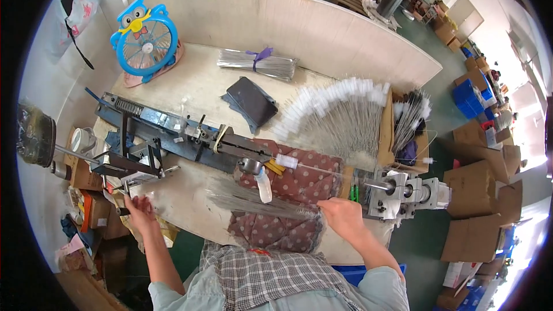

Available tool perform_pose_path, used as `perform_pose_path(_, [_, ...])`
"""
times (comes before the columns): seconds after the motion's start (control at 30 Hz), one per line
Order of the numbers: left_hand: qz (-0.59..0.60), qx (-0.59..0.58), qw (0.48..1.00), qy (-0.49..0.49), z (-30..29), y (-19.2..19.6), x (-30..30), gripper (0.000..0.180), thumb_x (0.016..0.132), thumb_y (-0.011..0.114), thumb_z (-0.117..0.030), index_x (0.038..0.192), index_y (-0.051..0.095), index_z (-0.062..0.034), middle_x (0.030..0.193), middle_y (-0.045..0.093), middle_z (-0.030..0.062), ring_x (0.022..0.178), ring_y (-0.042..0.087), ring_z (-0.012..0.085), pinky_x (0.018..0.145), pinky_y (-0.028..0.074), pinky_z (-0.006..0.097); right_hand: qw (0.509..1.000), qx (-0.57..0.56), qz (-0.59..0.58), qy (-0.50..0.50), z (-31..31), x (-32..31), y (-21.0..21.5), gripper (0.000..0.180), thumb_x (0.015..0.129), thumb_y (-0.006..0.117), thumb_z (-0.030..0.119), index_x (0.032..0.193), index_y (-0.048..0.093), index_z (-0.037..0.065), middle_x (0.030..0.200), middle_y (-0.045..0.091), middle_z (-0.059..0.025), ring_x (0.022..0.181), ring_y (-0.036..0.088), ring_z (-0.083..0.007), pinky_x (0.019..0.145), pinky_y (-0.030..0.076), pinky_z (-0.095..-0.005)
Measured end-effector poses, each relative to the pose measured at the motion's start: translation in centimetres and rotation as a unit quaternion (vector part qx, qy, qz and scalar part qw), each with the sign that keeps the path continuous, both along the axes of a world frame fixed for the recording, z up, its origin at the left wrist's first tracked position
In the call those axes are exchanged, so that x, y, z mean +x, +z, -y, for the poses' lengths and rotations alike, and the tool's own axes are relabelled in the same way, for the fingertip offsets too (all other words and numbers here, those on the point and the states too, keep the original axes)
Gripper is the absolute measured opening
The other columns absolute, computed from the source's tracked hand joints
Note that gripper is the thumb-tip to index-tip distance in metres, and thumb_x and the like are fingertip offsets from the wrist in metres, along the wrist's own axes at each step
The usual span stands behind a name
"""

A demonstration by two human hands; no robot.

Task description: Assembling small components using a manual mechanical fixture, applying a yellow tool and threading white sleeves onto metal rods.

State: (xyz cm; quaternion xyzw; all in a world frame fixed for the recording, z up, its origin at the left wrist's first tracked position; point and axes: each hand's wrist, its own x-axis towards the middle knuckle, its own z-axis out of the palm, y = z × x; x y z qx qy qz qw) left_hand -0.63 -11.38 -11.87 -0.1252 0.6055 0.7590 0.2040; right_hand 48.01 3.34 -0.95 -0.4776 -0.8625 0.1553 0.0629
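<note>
My left hand [140, 212] is closed round a metal lever [125, 186] at the left end of the bench machine [173, 126]. My right hand [343, 217] pinches at the right end of a bundle of thin metal wires [265, 203], its fingertips closed on a wire. The wires lie across a brown dotted cloth pad [276, 233]. Beyond them, a white-bristled wire brush [286, 161] stretches level between the machine's long rail and the spindle unit [397, 190] on the right. A white bottle-like piece [263, 187] hangs below a round metal cup.
Many finished white brushes [340, 103] fan out at the back right, beside a cardboard box [387, 121] of more brushes. A tied wire bundle [257, 64], a dark phone-like slab [252, 101] and a blue owl-shaped fan [147, 46] stand behind. Cartons [472, 190] line the right floor.
</note>
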Motion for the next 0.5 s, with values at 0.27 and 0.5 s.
perform_pose_path(0.27, [0.166, 0.159, 0.888, -0.399, -9.1, 7.1, 20.0, 0.033, 0.087, 0.06, -0.019, 0.113, 0.054, -0.0009, 0.108, 0.057, 0.0125, 0.099, 0.058, 0.0228, 0.088, 0.048, 0.035, 0.999, -0.031, -0.014, -0.034, 0.4, 0.4, -2.7, 0.012, 0.083, 0.06, 0.017, 0.091, 0.066, 0.013, 0.078, 0.066, -0.0071, 0.072, 0.065, -0.0268, 0.06, 0.051, -0.0382])
perform_pose_path(0.5, [0.318, 0.138, 0.787, -0.51, -12.7, 14.8, 28.6, 0.022, 0.088, 0.056, -0.027, 0.09, 0.052, -0.0063, 0.072, 0.055, 0.0047, 0.062, 0.054, 0.0167, 0.062, 0.048, 0.031, 0.997, 0.016, -0.071, -0.023, -0.9, 0.7, -3.2, 0.011, 0.082, 0.061, 0.018, 0.091, 0.065, 0.013, 0.075, 0.065, -0.0061, 0.066, 0.064, -0.0254, 0.056, 0.051, -0.0373])
